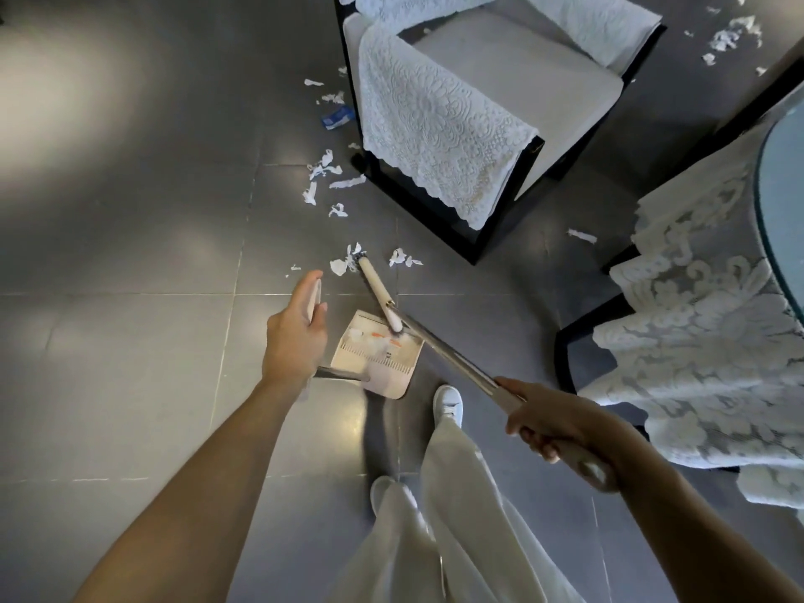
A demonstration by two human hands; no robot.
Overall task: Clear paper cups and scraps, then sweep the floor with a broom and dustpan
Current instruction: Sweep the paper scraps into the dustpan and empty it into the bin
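Note:
My left hand [296, 328] grips the top of the dustpan's upright handle. The beige dustpan [383, 372] stands on the grey floor just right of that hand, with white scraps and an orange bit inside it. My right hand [552, 424] grips the metal pole of the broom [452, 354]. The broom's cream head [378, 293] lies across the pan's far edge and reaches out to white paper scraps [348, 263] on the tiles. More torn scraps [324, 176] are scattered further out, left of the chair.
An armchair [500, 102] with black frame and white lace covers stands ahead. A blue packet [337, 117] lies by its left side. A lace-draped chair [705, 324] and a glass table edge [778, 202] are at right. Scraps [731, 34] lie far right. My feet [448, 400] stand behind the pan.

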